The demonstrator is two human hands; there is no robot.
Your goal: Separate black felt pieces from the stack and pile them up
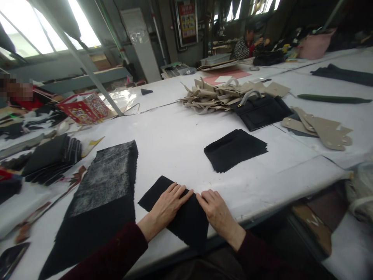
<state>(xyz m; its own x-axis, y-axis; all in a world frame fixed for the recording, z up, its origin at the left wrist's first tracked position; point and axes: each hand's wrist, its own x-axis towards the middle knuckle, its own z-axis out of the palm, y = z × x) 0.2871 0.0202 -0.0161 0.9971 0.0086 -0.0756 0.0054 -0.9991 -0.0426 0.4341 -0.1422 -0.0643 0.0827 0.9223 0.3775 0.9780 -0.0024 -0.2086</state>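
Near the table's front edge lies a dark piece of black fabric [189, 221], apparently folded, one corner hanging toward me. My left hand [167, 204] rests on it with fingers stretched out flat. At its right edge my right hand [215, 210] has curled fingers, the thumb and fingertips on the cloth's edge; part of its grip is hidden. To the left is a long black fabric piece [101, 206] with a greyish speckled patch on its upper half. Another black fabric piece [235, 151] with ragged edges sits farther back on the right.
Beyond are a pile of beige pieces [210, 95], a black handbag [262, 111], beige cut parts [323, 128] and a cucumber [333, 99]. On the left are stacked dark fabric [51, 155], a red patterned bag [84, 109] and a slanted pole [87, 70]. Other people sit at the far sides.
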